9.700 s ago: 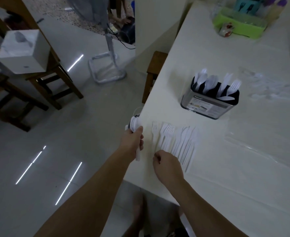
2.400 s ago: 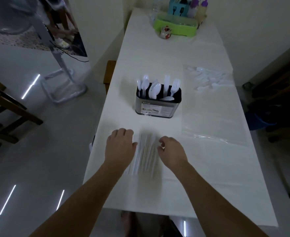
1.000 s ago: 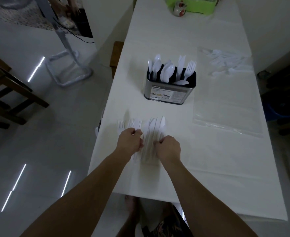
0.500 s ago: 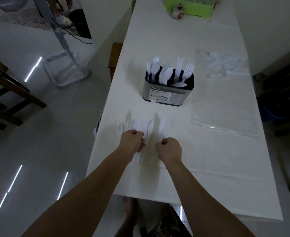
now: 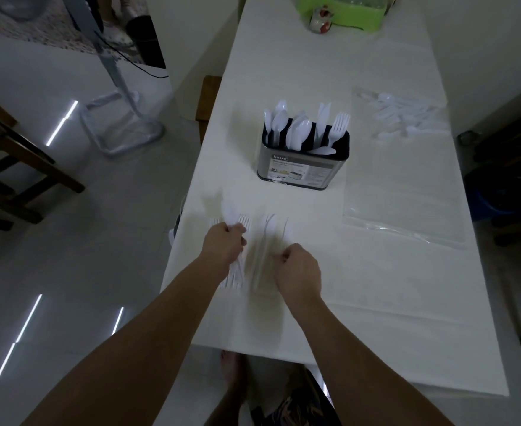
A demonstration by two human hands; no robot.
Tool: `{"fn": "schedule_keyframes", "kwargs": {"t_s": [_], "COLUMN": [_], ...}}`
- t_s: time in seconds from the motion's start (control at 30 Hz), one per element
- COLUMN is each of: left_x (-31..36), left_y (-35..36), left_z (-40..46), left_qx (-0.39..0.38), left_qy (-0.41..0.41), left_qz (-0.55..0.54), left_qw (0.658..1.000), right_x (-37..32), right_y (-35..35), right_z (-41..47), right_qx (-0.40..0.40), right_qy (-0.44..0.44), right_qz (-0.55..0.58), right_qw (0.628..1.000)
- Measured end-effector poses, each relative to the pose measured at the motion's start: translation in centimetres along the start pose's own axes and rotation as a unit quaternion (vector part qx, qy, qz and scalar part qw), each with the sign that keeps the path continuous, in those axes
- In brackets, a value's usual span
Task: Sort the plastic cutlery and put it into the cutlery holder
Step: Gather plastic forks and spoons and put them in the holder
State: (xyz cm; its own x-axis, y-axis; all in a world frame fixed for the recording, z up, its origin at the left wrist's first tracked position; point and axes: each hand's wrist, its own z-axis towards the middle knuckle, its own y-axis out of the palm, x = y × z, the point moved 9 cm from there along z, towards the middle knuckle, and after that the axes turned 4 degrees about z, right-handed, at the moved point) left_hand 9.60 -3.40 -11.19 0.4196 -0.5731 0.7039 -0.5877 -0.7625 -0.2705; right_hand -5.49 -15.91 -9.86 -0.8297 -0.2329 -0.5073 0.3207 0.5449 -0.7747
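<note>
White plastic forks [image 5: 240,221] lie on the white table [image 5: 376,302] near its left edge, and my left hand [image 5: 223,245] grips a bunch of them, tines pointing away from me. Just to their right lie blurred white knives [image 5: 268,232]. My right hand [image 5: 299,272] is curled beside the knives' handles; whether it holds one is unclear. Behind them stands the metal cutlery holder [image 5: 302,167], with spoons, knives and forks upright in its black compartments.
A clear plastic bag [image 5: 403,192] with more white cutlery at its far end lies to the right of the holder. A green tray [image 5: 345,13] sits at the table's far end. A wooden stool [image 5: 210,96] and a fan stand [image 5: 120,130] are on the left.
My left hand has pulled the forks leftward, away from the knives, opening a gap between the two groups. My right hand has shifted slightly right and toward me.
</note>
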Motion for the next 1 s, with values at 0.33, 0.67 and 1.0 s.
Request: {"fn": "schedule_keyframes", "kwargs": {"t_s": [0.33,0.67,1.0], "left_x": [-1.8,-2.4,-2.4], "left_y": [-0.4,-1.5,-0.6], "left_z": [0.0,-0.3,0.0], "left_qx": [-0.014,-0.006,-0.039], "left_qy": [-0.034,-0.042,-0.025], "left_qz": [-0.069,-0.079,-0.068], "left_qw": [0.997,0.996,0.997], "right_x": [1.0,-1.5,-1.9], "right_y": [1.8,3.2,2.4], "right_z": [1.0,0.4,0.1], "right_qx": [-0.050,-0.061,-0.075], "right_qy": [0.080,0.041,0.055], "right_qz": [0.013,0.001,0.022], "right_qw": [0.995,0.997,0.995]}}
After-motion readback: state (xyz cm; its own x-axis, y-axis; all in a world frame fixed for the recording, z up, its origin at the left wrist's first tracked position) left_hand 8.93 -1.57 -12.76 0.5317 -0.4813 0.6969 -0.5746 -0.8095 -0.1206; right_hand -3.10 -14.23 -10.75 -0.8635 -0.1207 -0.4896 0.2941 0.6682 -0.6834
